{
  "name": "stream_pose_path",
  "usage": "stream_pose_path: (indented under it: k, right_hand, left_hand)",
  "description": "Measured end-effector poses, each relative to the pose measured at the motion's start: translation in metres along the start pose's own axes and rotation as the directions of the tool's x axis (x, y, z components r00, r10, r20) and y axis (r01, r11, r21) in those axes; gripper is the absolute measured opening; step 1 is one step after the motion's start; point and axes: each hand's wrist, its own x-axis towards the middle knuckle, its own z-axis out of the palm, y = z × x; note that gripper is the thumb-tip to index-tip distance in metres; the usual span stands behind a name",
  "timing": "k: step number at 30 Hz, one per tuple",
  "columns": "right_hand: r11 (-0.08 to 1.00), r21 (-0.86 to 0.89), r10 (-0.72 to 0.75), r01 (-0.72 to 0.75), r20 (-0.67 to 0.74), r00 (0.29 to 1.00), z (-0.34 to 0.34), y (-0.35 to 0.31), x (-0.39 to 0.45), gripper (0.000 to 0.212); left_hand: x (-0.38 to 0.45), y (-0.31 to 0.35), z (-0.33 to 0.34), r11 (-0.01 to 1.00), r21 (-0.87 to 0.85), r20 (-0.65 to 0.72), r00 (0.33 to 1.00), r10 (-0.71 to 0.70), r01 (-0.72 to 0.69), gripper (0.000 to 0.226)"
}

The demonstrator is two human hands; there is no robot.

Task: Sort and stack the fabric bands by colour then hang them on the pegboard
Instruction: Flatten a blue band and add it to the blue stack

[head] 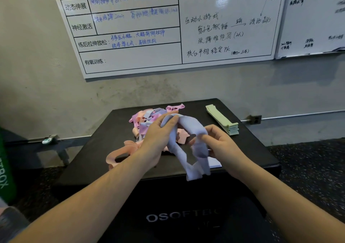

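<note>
Both hands (158, 130) (220, 143) pinch the lilac band (186, 128); its dangling tail could snag the unsorted pile (147, 119), dragging bands off the worktop (252, 149).

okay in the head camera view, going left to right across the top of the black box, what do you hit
Pink band loop → left hand → lavender band held between both hands → right hand → stack of green bands. The mixed pile behind the hands overlaps too much to place.
</note>
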Motion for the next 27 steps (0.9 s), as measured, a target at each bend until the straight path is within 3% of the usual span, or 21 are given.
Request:
stream_pose_path:
  k: [3,7,10,15,17,20,24,27]
  right_hand:
    - [0.999,0.051,0.009,-0.006,-0.059,0.998,-0.004,-0.005,-0.005,0.011]
    - [0.998,0.061,0.026,-0.020,-0.097,0.995,-0.009,-0.008,-0.010,0.017]
    - [1.000,-0.016,-0.009,0.007,-0.109,0.994,-0.014,-0.008,-0.013,0.021]
    - [0.993,-0.115,0.001,-0.008,-0.061,0.998,-0.025,-0.003,-0.016,0.010]
    - [0.986,-0.166,0.002,-0.007,-0.031,1.000,-0.031,-0.002,-0.018,0.023]
    - [0.958,-0.285,-0.026,0.013,-0.043,0.999,-0.038,-0.005,-0.021,0.036]
    - [0.950,-0.310,-0.046,0.031,-0.043,0.998,-0.037,-0.006,-0.025,0.004]
    - [0.954,-0.299,-0.045,0.026,-0.058,0.997,-0.035,-0.005,-0.026,0.019]
  left_hand:
    - [-0.004,0.003,-0.003,0.995,0.075,-0.023,0.997,-0.069,0.071,0.029]
    - [-0.009,0.001,-0.002,0.992,0.098,-0.020,0.997,-0.081,0.083,0.031]
    - [-0.012,0.002,-0.008,0.995,0.034,0.056,0.994,-0.098,0.096,0.025]
    - [-0.014,0.003,-0.016,0.983,-0.140,0.182,0.979,-0.091,0.118,0.058]
    - [-0.016,0.005,-0.015,0.969,-0.205,0.171,0.980,-0.101,0.136,0.062]
    - [-0.021,0.008,-0.011,0.955,-0.255,0.134,0.983,-0.123,0.155,0.046]
    - [-0.023,0.009,-0.005,0.935,-0.293,0.157,0.975,-0.156,0.197,0.020]
    - [-0.022,0.008,0.000,0.937,-0.295,0.201,0.971,-0.131,0.188,0.018]
